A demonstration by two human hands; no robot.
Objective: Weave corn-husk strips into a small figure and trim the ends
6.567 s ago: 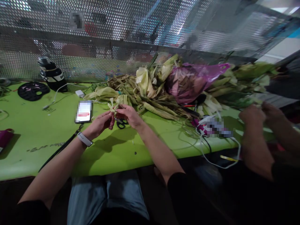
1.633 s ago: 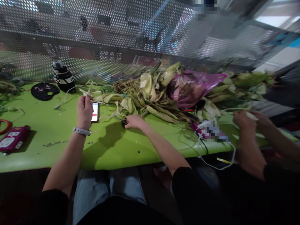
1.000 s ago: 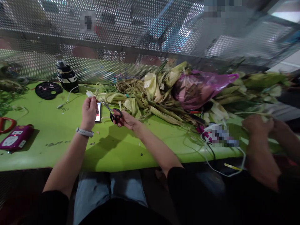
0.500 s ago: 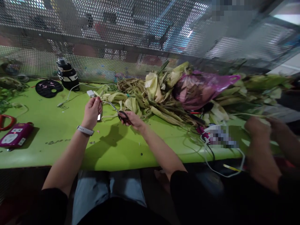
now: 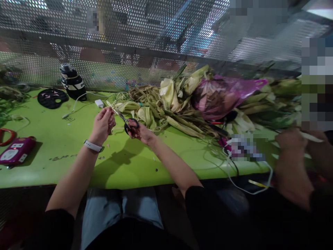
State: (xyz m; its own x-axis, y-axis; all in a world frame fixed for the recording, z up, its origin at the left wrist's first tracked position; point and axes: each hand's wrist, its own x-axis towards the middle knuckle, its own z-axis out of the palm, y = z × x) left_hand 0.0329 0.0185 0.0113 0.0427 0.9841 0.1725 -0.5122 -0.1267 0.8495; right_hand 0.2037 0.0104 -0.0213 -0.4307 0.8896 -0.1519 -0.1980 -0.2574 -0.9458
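In the head view my left hand (image 5: 103,123), with a pale watch band on the wrist, is closed in a pinch above the green table. A small pale strip of husk (image 5: 111,105) shows at its fingertips, mostly hidden by them. My right hand (image 5: 140,132) grips black-handled scissors (image 5: 132,125), fingers in the loops. The blades point up and left, their tips close to the left fingertips; whether they touch the strip I cannot tell. Just behind both hands lie dried corn husks (image 5: 147,116).
A pink plastic bag (image 5: 215,100) lies among the husks. Back left stand a black bottle (image 5: 74,83) and a black palette-shaped piece (image 5: 52,98); a white charger (image 5: 99,103) is nearer. Left sit a purple power strip (image 5: 18,151) and red-orange handle (image 5: 7,136). Another person's hands (image 5: 291,139) work at right.
My right hand has turned, and the scissors' loops now show more fully, their blades still toward the left fingertips. The bright spot beneath my left hand is now out of sight.
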